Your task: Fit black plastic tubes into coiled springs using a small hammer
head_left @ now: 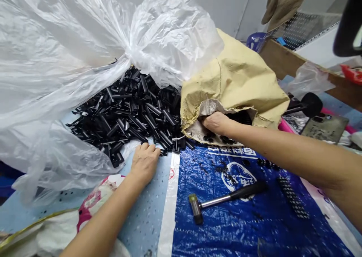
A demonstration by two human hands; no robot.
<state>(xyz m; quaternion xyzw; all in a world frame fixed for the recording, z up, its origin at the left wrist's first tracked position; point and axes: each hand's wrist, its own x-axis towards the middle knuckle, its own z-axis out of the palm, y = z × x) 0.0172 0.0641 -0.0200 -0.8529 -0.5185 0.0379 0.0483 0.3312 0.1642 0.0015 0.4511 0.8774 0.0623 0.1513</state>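
Observation:
At the near edge of a heap of short black plastic tubes [141, 113], my left hand [145, 160] rests with its fingers curled; the fingertips and whatever they hold are hidden. My right hand [216, 123] is closed on the white-lined rim of a yellow woven sack [234, 76], at its mouth. Small round black parts [209, 138] lie inside the sack opening. Below the hands, a mallet [226, 200] with a black handle lies on a blue printed plastic sheet [209, 230].
Clear plastic bagging [175, 38] bulges over the tubes from behind and left. A black strip with pale marks [292, 196] lies on the sheet at right. A phone [325, 128] and a cardboard box [274, 59] are beyond it. A printed cloth bag [96, 200] is at lower left.

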